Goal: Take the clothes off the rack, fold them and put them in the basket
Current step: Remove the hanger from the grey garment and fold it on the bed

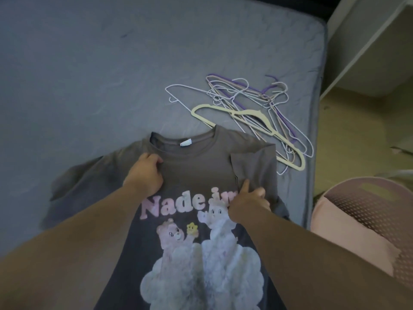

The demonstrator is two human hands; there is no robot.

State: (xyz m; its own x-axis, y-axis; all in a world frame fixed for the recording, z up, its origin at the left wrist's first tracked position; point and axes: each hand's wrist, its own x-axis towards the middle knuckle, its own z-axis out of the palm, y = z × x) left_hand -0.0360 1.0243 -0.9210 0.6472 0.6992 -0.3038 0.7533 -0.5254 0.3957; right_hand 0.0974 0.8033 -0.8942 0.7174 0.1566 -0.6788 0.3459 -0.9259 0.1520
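The grey T-shirt (196,173), printed with pastel bears, lies face-up on a grey mattress (89,74) with one sleeve folded in. The left hand (145,173) pinches fabric under the collar. The right hand (248,200) grips the folded sleeve. Hangers (248,113) lie just beyond the shirt, and a pink basket (368,209) stands beside the bed. The frame cuts off the hem.
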